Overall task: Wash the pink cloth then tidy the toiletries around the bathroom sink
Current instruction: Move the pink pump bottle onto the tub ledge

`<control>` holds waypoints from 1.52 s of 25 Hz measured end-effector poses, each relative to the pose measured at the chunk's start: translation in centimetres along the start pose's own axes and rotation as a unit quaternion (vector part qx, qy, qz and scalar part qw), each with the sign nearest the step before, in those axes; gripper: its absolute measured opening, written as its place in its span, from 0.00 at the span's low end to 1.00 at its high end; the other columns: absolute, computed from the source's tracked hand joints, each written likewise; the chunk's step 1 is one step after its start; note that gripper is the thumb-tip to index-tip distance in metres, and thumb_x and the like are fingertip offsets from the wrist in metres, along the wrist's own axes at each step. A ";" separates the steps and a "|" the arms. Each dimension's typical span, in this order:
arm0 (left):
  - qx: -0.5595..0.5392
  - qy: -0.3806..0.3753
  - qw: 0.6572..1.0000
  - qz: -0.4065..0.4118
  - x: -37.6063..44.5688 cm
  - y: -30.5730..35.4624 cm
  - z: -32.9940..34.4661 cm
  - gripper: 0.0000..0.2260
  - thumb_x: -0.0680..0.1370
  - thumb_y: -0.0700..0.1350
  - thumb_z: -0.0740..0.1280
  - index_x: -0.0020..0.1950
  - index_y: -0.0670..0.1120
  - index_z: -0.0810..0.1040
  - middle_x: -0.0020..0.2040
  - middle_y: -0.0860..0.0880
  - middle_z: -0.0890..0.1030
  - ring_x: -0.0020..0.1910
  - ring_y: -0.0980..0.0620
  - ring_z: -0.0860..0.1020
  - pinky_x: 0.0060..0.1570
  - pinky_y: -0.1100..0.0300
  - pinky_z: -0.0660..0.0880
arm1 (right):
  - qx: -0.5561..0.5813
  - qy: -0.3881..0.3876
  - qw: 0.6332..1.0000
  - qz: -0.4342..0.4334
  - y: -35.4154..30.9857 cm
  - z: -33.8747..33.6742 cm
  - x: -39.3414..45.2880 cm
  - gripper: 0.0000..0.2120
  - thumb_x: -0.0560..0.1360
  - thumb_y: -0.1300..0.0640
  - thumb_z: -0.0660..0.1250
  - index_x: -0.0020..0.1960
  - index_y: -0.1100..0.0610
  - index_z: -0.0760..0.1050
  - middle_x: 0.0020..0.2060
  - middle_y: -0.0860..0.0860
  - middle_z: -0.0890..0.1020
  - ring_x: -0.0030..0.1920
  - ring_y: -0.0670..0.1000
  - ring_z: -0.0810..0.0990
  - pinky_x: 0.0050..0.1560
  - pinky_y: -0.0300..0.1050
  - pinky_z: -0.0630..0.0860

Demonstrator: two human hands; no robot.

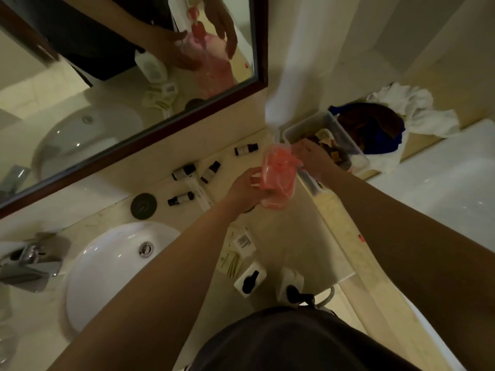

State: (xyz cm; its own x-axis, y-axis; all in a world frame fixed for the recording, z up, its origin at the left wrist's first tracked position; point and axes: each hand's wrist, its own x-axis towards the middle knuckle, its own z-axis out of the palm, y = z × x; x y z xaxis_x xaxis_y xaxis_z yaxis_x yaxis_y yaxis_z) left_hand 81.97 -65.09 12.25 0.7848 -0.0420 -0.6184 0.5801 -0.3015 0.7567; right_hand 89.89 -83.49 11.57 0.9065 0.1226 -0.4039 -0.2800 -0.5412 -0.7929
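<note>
The left hand (pixel 247 187) curls its fingers round the lower left side of a pink pouch (pixel 278 175), a see-through bag with pink contents, holding it up above the counter (pixel 289 236). The right hand (pixel 310 153) meets the pouch's upper right corner with bent fingers; it seems to pinch the edge there, though blur hides the exact grip. Taking the pouch as the landmark: just to its right and touching the counter's back corner stands a clear plastic bin (pixel 345 140) with small items inside, and beyond the bin lie a dark blue bundle (pixel 375 127) and a crumpled white towel (pixel 412 111) on the ledge. Directly above the pouch a white towel (pixel 289 76) hangs down the wall. To the pouch's left, four small dark-capped bottles (pixel 183 171) lie scattered on the counter along the wall below the framed mirror (pixel 160 124), with a round dark disc (pixel 143 206) further left. Below and left of the pouch sits the white sink basin (pixel 107 269) with its tap (pixel 32 259) at the far left. Below the pouch, near the counter's front edge, lie paper sachets (pixel 242 241) and two white boxes (pixel 250 281); a bare stretch of counter lies between these and the pouch. Whether the pouch holds the pink cloth cannot be told.
</note>
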 end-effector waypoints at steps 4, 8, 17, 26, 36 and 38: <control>-0.057 -0.056 0.996 -0.033 0.7 -0.8 -0.9 0.32 0.66 0.45 0.79 0.68 0.49 0.72 0.61 0.52 0.79 0.57 0.52 0.80 0.50 0.57 0.80 | -0.071 0.020 0.997 0.009 1.4 -0.8 -1.7 0.14 0.79 0.50 0.59 0.51 0.59 0.75 0.43 0.56 0.78 0.45 0.56 0.76 0.47 0.50 0.71; -0.040 -0.049 0.998 -0.018 1.1 -1.2 -1.0 0.32 0.65 0.47 0.79 0.67 0.49 0.73 0.60 0.50 0.79 0.57 0.51 0.80 0.54 0.56 0.79 | -0.029 0.038 0.999 0.016 1.6 -0.8 -2.9 0.11 0.79 0.52 0.61 0.53 0.59 0.75 0.44 0.53 0.78 0.43 0.49 0.76 0.46 0.37 0.76; 0.090 0.073 0.986 0.119 -0.8 -1.1 2.2 0.30 0.62 0.51 0.80 0.60 0.49 0.74 0.50 0.56 0.80 0.45 0.61 0.80 0.43 0.67 0.78 | 0.042 -0.004 0.999 0.030 -1.1 0.2 -1.9 0.15 0.80 0.52 0.58 0.61 0.60 0.74 0.49 0.50 0.76 0.53 0.54 0.76 0.55 0.45 0.71; 0.127 0.051 0.982 0.132 -1.4 -2.4 1.8 0.42 0.63 0.53 0.78 0.72 0.49 0.61 0.64 0.51 0.70 0.57 0.55 0.75 0.45 0.68 0.77 | 0.208 -0.053 0.977 0.018 3.1 0.2 -6.3 0.23 0.78 0.47 0.61 0.71 0.53 0.66 0.58 0.49 0.76 0.57 0.44 0.77 0.58 0.46 0.74; 0.165 0.098 0.973 0.127 -0.3 -1.2 1.5 0.37 0.63 0.51 0.79 0.67 0.49 0.66 0.57 0.52 0.76 0.52 0.54 0.77 0.48 0.60 0.76 | 0.016 -0.247 0.969 -0.014 2.9 -3.2 -2.6 0.49 0.64 0.62 0.78 0.75 0.46 0.54 0.72 0.48 0.64 0.70 0.50 0.65 0.62 0.46 0.66; 0.168 0.090 0.975 0.112 0.1 -0.8 1.1 0.37 0.63 0.48 0.79 0.67 0.48 0.66 0.53 0.55 0.74 0.49 0.57 0.74 0.42 0.66 0.72 | 0.032 -0.236 0.971 -0.011 2.6 -3.0 -2.0 0.48 0.65 0.64 0.77 0.75 0.46 0.55 0.74 0.50 0.63 0.68 0.50 0.65 0.60 0.45 0.67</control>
State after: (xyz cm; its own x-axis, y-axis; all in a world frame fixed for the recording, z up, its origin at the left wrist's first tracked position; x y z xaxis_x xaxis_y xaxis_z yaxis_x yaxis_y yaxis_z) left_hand 81.36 -65.86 11.37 0.9269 0.0163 -0.3749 0.3089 -0.6004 0.7376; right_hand 88.32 -87.62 11.70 0.6717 0.5088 -0.5384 -0.2952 -0.4828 -0.8245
